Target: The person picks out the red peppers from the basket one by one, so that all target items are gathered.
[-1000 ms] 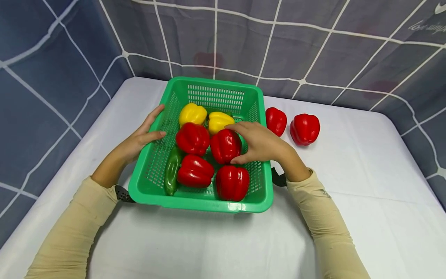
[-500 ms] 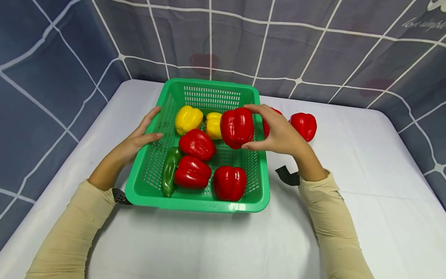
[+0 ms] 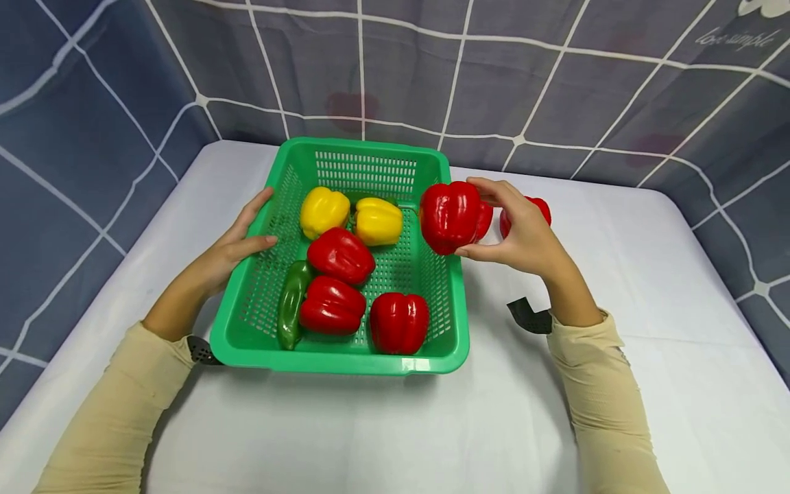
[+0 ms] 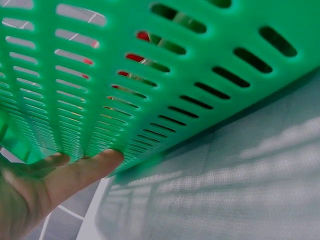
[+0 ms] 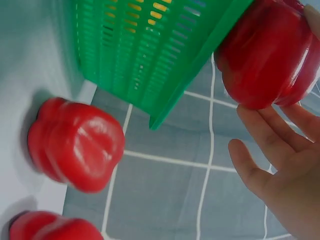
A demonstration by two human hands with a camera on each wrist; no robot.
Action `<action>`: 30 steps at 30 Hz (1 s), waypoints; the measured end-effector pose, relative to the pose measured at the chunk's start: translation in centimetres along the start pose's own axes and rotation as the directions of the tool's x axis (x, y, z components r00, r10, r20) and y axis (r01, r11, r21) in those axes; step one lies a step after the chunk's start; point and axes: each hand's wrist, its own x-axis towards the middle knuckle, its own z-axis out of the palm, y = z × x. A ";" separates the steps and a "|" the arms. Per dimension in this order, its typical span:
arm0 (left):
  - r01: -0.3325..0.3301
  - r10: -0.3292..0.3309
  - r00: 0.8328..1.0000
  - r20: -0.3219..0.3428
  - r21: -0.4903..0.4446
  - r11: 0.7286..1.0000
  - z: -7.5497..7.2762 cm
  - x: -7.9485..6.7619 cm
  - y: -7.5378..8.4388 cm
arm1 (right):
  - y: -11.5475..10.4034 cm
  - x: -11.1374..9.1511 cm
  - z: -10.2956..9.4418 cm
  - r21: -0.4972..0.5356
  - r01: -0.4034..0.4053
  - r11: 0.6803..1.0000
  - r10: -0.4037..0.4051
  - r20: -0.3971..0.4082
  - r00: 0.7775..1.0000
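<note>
Firstly, head view: one green basket [image 3: 339,363], slotted, on a white-covered counter [image 3: 345,432]. One left hand [image 3: 222,261], thumb and fingers spread, resting at the basket's left rim. One right hand [image 3: 524,237], pinching a held red pepper [image 3: 450,216] between thumb and fingers at the basket's right rim. Basket contents: a rounder yellow pepper [image 3: 324,212] and, just beside it, a sideways yellow pepper [image 3: 378,221], both toward the far end; a middle red pepper [image 3: 341,256]; a lower red pepper [image 3: 332,305]; a near-right red pepper [image 3: 399,322], standing slightly apart; one long green pepper [image 3: 289,305], left of the lower one. Beyond the right rim, two loose red peppers [image 3: 540,206], both partly hidden. Backdrop: grey curtain [image 3: 407,75], white lines.

Left wrist view: straight fingers of the left hand against the basket's outer wall; bits of red visible through the slots.

Right wrist view: right hand's fingertips on the held pepper, which overlaps the basket's rim; contact between the two cannot be told. Both loose peppers on the counter, apart from the basket.
</note>
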 end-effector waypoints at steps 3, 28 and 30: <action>-0.002 0.002 1.000 -0.009 0.017 1.000 0.0 0.0 0.0 | 0.3 -0.4 -0.5 0.004 -0.004 1.000 0.004 -0.024 1.000; -0.022 0.022 1.000 0.000 -0.010 1.000 -0.1 0.0 -0.3 | 3.0 -4.1 -1.6 0.058 -0.256 0.965 0.254 0.039 0.966; -0.024 0.024 1.000 0.002 -0.006 1.000 -0.1 0.0 -0.3 | 3.2 -4.3 -1.7 0.067 -0.268 0.961 0.264 0.055 0.963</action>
